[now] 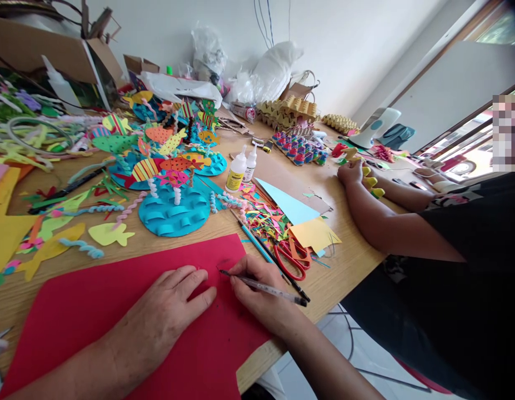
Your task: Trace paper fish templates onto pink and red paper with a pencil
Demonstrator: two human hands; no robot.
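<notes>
A large sheet of red paper (86, 300) lies on the wooden table in front of me. My left hand (165, 311) rests flat on it, fingers spread out. In my right hand (261, 289) a pen (265, 287) with a clear barrel is gripped, its tip touching the red paper near the top edge. A few dark marks show on the paper around the tip. Just beyond the sheet stands a round blue base (174, 216) with paper fish on fuzzy stems. Red-handled scissors (293, 261) lie to the right of my right hand.
Two glue bottles (237, 169) stand behind a heap of paper scraps (263, 216). Cut yellow fish (111, 234) lie left. Egg cartons (288, 111) and a cardboard box (44, 50) sit at the back. At right, a co-worker's hand (351, 172) holds a yellow-green piece.
</notes>
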